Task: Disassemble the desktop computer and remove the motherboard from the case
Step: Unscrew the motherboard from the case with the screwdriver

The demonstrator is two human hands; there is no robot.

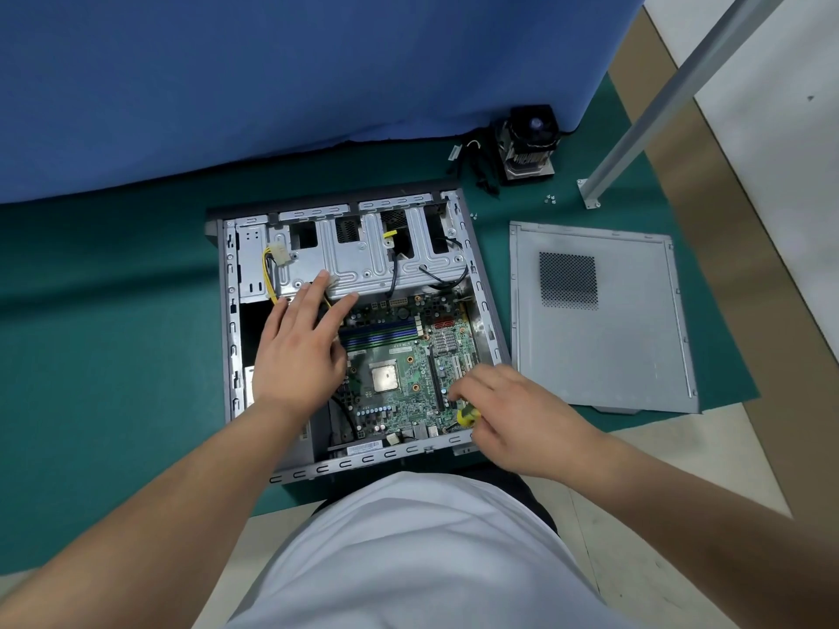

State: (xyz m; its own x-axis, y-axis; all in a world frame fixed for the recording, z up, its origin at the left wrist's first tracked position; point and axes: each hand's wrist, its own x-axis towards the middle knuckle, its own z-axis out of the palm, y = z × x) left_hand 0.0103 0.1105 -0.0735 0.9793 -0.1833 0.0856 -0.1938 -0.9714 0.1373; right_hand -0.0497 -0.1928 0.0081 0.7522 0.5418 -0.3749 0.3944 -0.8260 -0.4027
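Side panel [599, 320] and cooler [529, 145] were already off; motherboard [399, 365] sat in case [229, 320]. Right hand [513, 419] gripped screwdriver [467, 416] near-right; left hand [299, 342] lay flat, fingers apart. Board removal remained.

No legible text anywhere.

green mat [113, 356] on pale floor [767, 143], blue cloth [272, 74] behind, metal post [658, 97].
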